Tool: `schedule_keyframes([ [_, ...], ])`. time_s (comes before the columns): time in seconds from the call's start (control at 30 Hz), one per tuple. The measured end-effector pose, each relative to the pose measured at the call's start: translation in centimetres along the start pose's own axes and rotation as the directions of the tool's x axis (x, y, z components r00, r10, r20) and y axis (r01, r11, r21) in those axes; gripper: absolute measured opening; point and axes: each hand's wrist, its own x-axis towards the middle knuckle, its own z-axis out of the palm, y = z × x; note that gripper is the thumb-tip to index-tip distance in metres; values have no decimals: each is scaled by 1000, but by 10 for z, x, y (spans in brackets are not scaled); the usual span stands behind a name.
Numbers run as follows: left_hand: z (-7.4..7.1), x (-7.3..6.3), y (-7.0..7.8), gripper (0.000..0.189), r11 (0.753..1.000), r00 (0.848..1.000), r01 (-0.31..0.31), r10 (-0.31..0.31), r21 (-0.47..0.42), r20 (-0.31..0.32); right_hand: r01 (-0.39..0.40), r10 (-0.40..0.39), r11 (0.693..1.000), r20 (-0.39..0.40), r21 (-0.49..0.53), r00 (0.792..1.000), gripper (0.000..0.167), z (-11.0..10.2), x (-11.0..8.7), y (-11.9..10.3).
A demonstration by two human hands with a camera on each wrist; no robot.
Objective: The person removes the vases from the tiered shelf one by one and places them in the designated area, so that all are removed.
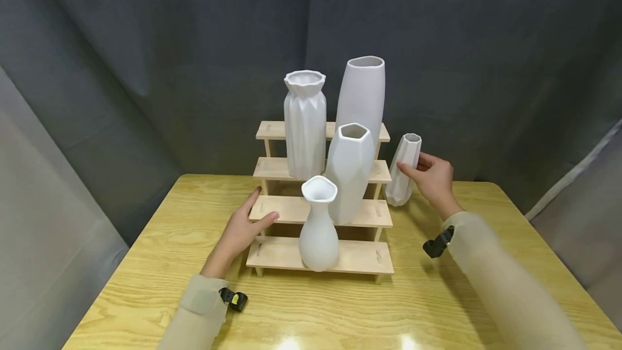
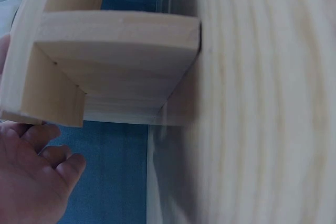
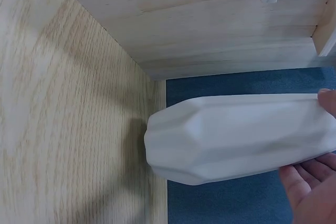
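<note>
A small white faceted vase [image 1: 402, 180] leans slightly right of the wooden stepped stand [image 1: 272, 253], and my right hand [image 1: 434, 180] pinches it near the neck between thumb and fingers. In the right wrist view the vase [image 3: 241, 137] has its base close to the tabletop; whether it touches I cannot tell. My left hand [image 1: 243, 226] holds the stand's left side, its thumb over one tier's end. The left wrist view has this hand [image 2: 37, 166] at the edge of the wooden stand [image 2: 118, 27], with the other fingers loosely bent below.
One white vase stands on each tier: a tall smooth vase [image 1: 362, 91] on top, a pleated vase [image 1: 305, 128], a pentagon-mouthed vase [image 1: 350, 177], and a bottle-shaped vase [image 1: 318, 236] lowest. A grey curtain [image 1: 194, 69] hangs behind the wood-grain table [image 1: 160, 263].
</note>
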Motion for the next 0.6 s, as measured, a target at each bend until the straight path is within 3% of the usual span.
schedule_keyframes([
  [0.6, 0, 1, 0, 104, 1000, 1000, -27, 27, 4, 13, 2, -2, 1000, -6, 5, 1000, 72, 4, 5, 5],
])
